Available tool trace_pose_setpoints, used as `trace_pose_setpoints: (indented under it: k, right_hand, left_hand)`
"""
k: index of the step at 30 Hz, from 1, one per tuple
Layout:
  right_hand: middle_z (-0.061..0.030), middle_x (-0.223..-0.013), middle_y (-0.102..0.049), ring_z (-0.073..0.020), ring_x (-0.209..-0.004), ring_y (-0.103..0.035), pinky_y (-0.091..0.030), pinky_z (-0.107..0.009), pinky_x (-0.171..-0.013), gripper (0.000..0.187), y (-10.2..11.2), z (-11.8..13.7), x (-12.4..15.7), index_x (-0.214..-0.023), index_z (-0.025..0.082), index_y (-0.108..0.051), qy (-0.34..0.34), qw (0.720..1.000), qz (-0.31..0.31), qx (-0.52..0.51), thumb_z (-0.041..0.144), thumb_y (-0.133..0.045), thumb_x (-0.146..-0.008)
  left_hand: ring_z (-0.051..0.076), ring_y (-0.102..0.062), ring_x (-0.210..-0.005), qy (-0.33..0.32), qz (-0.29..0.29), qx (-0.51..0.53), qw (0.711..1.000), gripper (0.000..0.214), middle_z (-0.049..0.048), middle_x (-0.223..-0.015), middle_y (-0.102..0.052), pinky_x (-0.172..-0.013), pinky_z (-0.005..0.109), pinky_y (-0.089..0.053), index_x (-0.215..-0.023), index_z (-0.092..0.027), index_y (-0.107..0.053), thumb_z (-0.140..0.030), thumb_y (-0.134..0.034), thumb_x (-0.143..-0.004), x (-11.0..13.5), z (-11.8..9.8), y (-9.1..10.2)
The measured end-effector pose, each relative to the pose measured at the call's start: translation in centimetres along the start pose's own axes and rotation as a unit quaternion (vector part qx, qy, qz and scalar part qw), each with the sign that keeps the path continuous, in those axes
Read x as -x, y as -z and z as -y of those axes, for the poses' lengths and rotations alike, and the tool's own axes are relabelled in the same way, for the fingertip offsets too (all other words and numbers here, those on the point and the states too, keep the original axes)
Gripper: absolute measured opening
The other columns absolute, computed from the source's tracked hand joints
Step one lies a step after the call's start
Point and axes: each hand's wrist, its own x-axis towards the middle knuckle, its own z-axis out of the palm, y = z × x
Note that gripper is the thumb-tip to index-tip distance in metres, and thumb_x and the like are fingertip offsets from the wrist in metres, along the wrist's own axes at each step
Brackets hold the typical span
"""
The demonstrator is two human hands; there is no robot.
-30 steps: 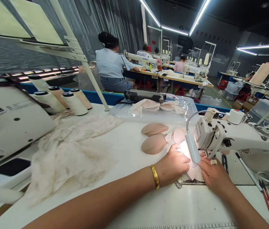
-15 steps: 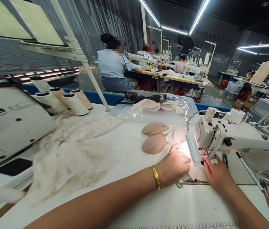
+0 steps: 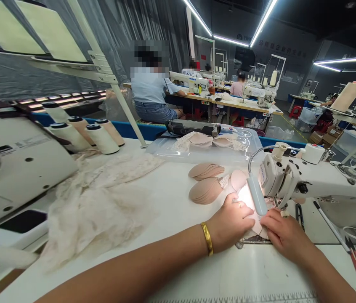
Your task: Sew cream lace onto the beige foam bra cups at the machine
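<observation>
Pale pink padded fabric piece (image 3: pixel 258 227): lying flat on the white table (image 3: pixel 178 189), under the needle of the white sewing machine (image 3: pixel 317 181).
Left hand (image 3: pixel 230 223): pressing down on the piece's left edge, fingers laid out, pinching nothing.
Right hand (image 3: pixel 283 235): pressing flat on its right edge.
Stacked beige foam cups (image 3: pixel 205 190): sitting just beyond the left hand.

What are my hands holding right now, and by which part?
Both press a pale fabric piece flat under the lamp: left hand on its left side, right hand on its right edge.
</observation>
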Motion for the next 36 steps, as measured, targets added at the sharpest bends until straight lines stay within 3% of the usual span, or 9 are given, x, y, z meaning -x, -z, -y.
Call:
trace_pose_setpoints:
  k: [7, 13, 21, 24, 27, 29, 31, 33, 36]
  right_hand:
    - [-0.0023, -0.089, -0.059, -0.0183, -0.076, -0.053, -0.037, -0.027, -0.059, 0.024, 0.1, 0.6, -0.3, -0.097, 0.024, -0.061, -0.004, 1.0, 0.016, -0.014, 0.007, -0.046, -0.09]
    - [-0.0036, -0.088, -0.059, -0.0199, -0.076, -0.055, -0.034, -0.027, -0.054, 0.03, -0.8, 0.6, -0.5, -0.103, 0.024, -0.062, -0.022, 1.0, -0.01, 0.006, 0.005, -0.045, -0.088]
    - [-0.0063, -0.099, -0.066, -0.0206, -0.08, -0.059, -0.037, -0.028, -0.056, 0.025, -1.6, 0.3, -0.7, -0.096, 0.023, -0.06, -0.035, 0.999, -0.033, 0.014, 0.007, -0.042, -0.089]
    - [-0.006, -0.097, -0.066, -0.0207, -0.08, -0.059, -0.038, -0.028, -0.055, 0.025, -1.5, 0.4, -0.7, -0.096, 0.023, -0.059, -0.041, 0.999, -0.028, 0.012, 0.007, -0.041, -0.089]
    - [-0.0057, -0.094, -0.065, -0.0203, -0.078, -0.058, -0.036, -0.028, -0.055, 0.026, -1.4, 0.5, -0.7, -0.097, 0.023, -0.059, -0.041, 0.999, -0.021, 0.012, 0.006, -0.04, -0.09]
    - [-0.0055, -0.092, -0.064, -0.0204, -0.078, -0.058, -0.035, -0.028, -0.054, 0.027, -1.4, 0.5, -0.7, -0.098, 0.023, -0.059, -0.043, 0.999, -0.013, 0.014, 0.006, -0.039, -0.09]
    - [-0.0058, -0.093, -0.063, -0.021, -0.08, -0.058, -0.035, -0.028, -0.055, 0.026, -1.5, 0.4, -0.7, -0.098, 0.022, -0.058, -0.047, 0.999, -0.007, 0.012, 0.007, -0.039, -0.091]
    - [-0.0061, -0.095, -0.063, -0.0215, -0.082, -0.059, -0.035, -0.028, -0.055, 0.026, -1.5, 0.4, -0.6, -0.098, 0.022, -0.058, -0.049, 0.999, -0.004, 0.008, 0.006, -0.039, -0.091]
    - [-0.0059, -0.096, -0.063, -0.0212, -0.081, -0.059, -0.035, -0.028, -0.056, 0.028, -1.6, 0.3, -0.5, -0.102, 0.022, -0.058, -0.05, 0.999, -0.005, 0.009, 0.006, -0.039, -0.091]
  left_hand:
    - [0.018, -0.055, -0.072, 0.004, 0.026, 0.018, 1.0, 0.013, 0.0009, -0.084, -0.063, -0.097, 0.048, -0.036, -0.081, -0.02, -0.059, -0.008, -0.058, -0.075, 0.4, -1.0, 0.3]
    - [0.017, -0.055, -0.069, -0.004, 0.021, 0.014, 1.0, 0.015, 0.0007, -0.076, -0.064, -0.091, 0.041, -0.039, -0.07, -0.019, -0.059, -0.005, -0.056, -0.077, -0.7, 0.6, 0.9]
    - [0.021, -0.062, -0.095, -0.024, 0.037, 0.05, 0.998, 0.02, 0.0022, -0.1, -0.073, -0.101, 0.043, -0.034, -0.083, -0.022, -0.068, -0.004, -0.057, -0.081, -1.7, 3.1, 0.6]
    - [0.026, -0.06, -0.105, 0.045, 0.004, 0.026, 0.999, 0.018, 0.0065, -0.107, -0.071, -0.103, 0.045, -0.034, -0.091, -0.022, -0.071, -0.012, -0.056, -0.087, -2.1, 3.8, 0.5]
    - [0.029, -0.057, -0.119, 0.191, -0.038, 0.001, 0.981, 0.042, 0.0133, -0.13, -0.064, -0.104, 0.044, -0.036, -0.126, -0.018, -0.064, -0.006, -0.045, -0.09, -2.5, 4.8, 0.9]
    - [0.027, -0.06, -0.119, 0.255, 0.012, 0.006, 0.967, 0.062, 0.015, -0.13, -0.065, -0.105, 0.042, -0.035, -0.147, -0.014, -0.047, 0.001, -0.04, -0.087, -2.8, 5.4, 1.3]
    - [0.028, -0.065, -0.112, 0.283, 0.09, 0.009, 0.955, 0.069, 0.014, -0.115, -0.072, -0.103, 0.042, -0.036, -0.151, -0.01, -0.039, 0.003, -0.042, -0.083, -2.9, 5.8, 2.0]
    - [0.03, -0.068, -0.101, 0.279, 0.134, 0.003, 0.951, 0.064, 0.0132, -0.099, -0.075, -0.098, 0.044, -0.037, -0.144, -0.007, -0.047, 0.003, -0.045, -0.081, -2.8, 5.6, 2.9]
    - [0.03, -0.069, -0.077, 0.246, 0.17, -0.005, 0.954, 0.037, 0.0125, -0.078, -0.073, -0.09, 0.045, -0.04, -0.111, -0.008, -0.066, -0.001, -0.051, -0.078, -2.3, 4.4, 4.4]
